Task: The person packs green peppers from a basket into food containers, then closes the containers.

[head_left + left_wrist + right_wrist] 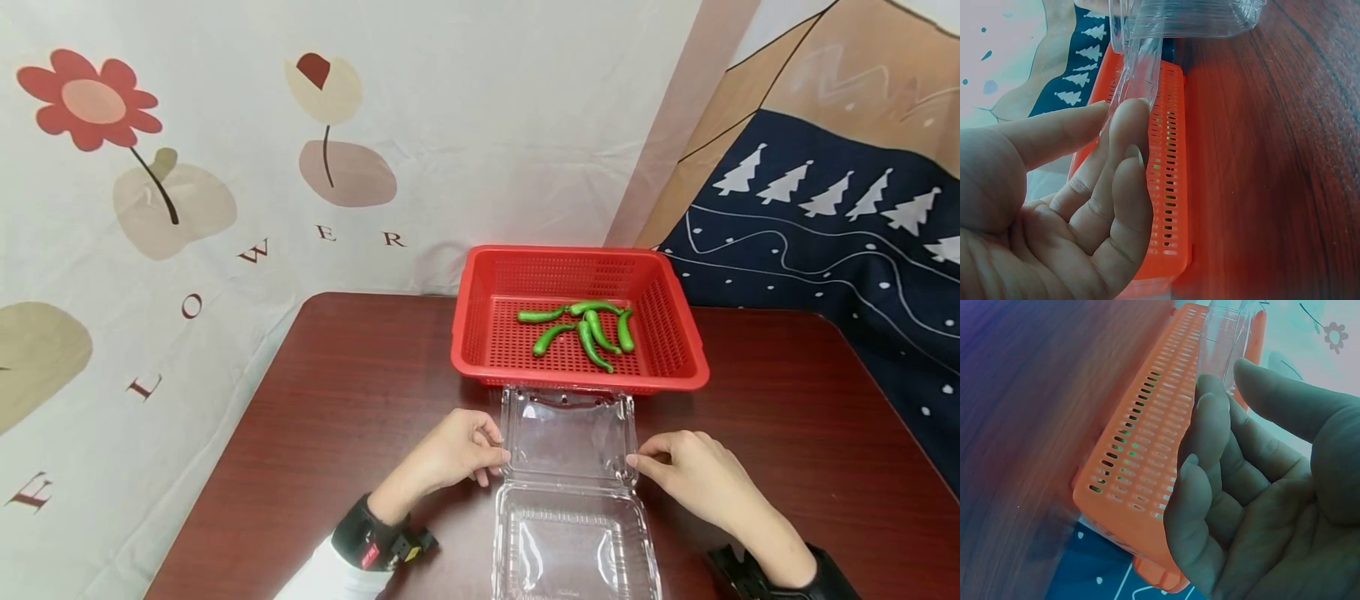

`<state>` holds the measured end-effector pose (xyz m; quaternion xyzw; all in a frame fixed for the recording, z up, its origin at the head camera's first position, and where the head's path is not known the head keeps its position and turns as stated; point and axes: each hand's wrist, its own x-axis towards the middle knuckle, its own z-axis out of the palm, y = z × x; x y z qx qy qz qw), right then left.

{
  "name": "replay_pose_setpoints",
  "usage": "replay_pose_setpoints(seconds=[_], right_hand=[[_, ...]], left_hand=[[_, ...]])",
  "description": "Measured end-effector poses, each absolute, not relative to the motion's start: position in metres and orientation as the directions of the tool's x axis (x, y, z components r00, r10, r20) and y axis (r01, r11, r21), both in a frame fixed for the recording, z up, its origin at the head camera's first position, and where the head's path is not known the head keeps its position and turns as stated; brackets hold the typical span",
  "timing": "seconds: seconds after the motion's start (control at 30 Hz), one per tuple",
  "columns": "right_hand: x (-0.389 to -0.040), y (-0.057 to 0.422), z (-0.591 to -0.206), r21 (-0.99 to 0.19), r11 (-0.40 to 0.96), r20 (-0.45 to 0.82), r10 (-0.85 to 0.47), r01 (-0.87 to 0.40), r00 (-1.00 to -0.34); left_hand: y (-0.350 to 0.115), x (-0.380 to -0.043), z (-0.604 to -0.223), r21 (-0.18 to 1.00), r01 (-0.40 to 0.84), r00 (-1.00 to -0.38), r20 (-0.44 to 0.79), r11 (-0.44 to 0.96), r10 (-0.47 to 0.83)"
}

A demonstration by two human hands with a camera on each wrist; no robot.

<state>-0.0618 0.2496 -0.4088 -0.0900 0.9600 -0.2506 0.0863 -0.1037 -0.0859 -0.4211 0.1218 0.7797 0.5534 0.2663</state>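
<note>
A clear plastic clamshell box (570, 542) lies with its lid (570, 442) folded back toward the basket. My left hand (461, 450) pinches the lid's left edge between thumb and fingertips, as the left wrist view also shows. On the opposite edge, my right hand (693, 471) pinches the lid with thumb and index finger. Just beyond the lid stands a red perforated basket (468, 333). Several green chili peppers (555, 337) lie scattered on its bottom. The near part of the box runs out of the head view at the bottom.
The dark red wooden table (337, 375) has its far edge against a cloth backdrop (487, 108) printed with flowers and letters. Dark blue cloth with white trees (825, 204) hangs at the right. Black straps (367, 533) with small devices sit on both wrists.
</note>
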Motion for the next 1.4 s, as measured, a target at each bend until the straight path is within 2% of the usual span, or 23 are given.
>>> replay_pose_setpoints(seconds=[0.3,1.0,1.17,1.4], right_hand=[[-0.058,0.248,-0.405,-0.489,0.866,-0.152,-0.204,-0.106,-0.967],[-0.049,0.244,-0.4,-0.46,0.877,-0.154,-0.233,-0.14,-0.96],[-0.049,0.243,-0.398,-0.464,0.872,-0.116,-0.234,-0.156,-0.965],[-0.052,0.241,-0.399,-0.466,0.869,-0.027,-0.198,-0.163,-0.98]], left_hand=[[-0.088,-0.1,-0.419,0.928,-0.119,-0.812,-0.296,0.354,0.503],[-0.09,-0.096,-0.416,0.926,-0.149,-0.806,-0.318,0.348,0.499],[-0.088,-0.096,-0.417,0.941,-0.17,-0.826,-0.298,0.292,0.478],[-0.086,-0.097,-0.417,0.957,-0.123,-0.891,-0.223,0.263,0.395]])
